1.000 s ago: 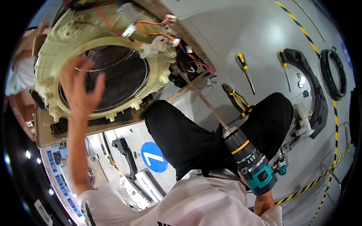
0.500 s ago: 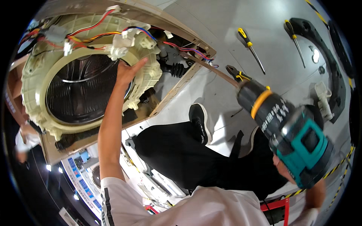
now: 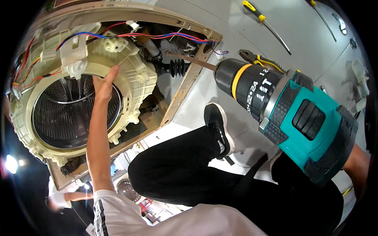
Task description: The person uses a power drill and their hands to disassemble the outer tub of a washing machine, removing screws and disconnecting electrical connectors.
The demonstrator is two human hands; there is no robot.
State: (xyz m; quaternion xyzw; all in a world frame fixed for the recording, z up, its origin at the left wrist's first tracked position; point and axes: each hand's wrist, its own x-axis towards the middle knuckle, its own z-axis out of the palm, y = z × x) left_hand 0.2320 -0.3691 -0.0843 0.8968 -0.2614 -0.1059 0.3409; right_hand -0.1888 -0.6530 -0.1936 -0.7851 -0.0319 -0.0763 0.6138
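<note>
While the left hand [image 3: 104,80] is reaching up and forward along an outstretched arm, its fingers are curling over the inner rim of the cream plastic washer tub [image 3: 134,84], gripping that rim at the upper right of the round opening, just below a white fitting [image 3: 75,59] carrying red and blue wires [image 3: 157,36]. Inside the ring the ribbed steel drum [image 3: 67,114] is showing, and the whole tub is sitting in a beige cabinet frame [image 3: 185,84] lying open on the grey floor [image 3: 299,23]. To the right, the teal and black cordless drill [image 3: 291,108] is filling the near field; the right hand is sitting mostly behind its body, only a forearm showing at the edge, so how the fingers are closing on the grip cannot be told, though the drill is clearly being carried there. Its long axis is running from lower right to upper left, and the long thin bit [image 3: 191,59] is pointing across the frame's corner toward the dark ribbed bellows [image 3: 175,67] and the tub's upper right side, the tip lying near that corner. So the tub is lying ahead and to the left, the left hand touching it, the drill side nearer the bellows. Loose on the floor beyond are lying a yellow-handled screwdriver [image 3: 264,21] and pliers [image 3: 256,59]. A black shoe [image 3: 218,126] and dark trouser legs are folding below.
</note>
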